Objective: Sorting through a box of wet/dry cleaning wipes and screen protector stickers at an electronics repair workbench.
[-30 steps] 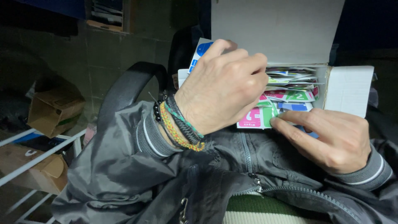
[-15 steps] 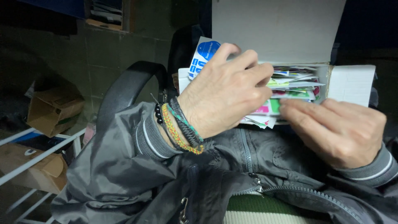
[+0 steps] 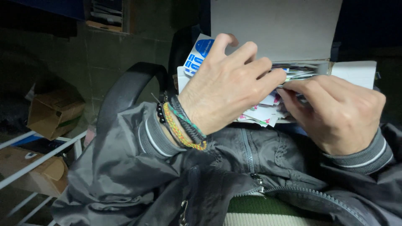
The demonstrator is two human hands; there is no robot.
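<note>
Cramped white box (image 3: 276, 29), hands (image 3: 289, 90) inside

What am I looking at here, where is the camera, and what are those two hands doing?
The camera sits on a person's head and looks down at their lap, so both hands are their own. No machine is involved. The left hand, with bracelets at the wrist, and the right hand reach into an open white box resting against a grey jacket. The box holds a stack of small colourful packets; the fingers of both hands meet over them, and a blue and white packet shows behind the left hand. Cardboard boxes and a white rack stand at the left.
</note>
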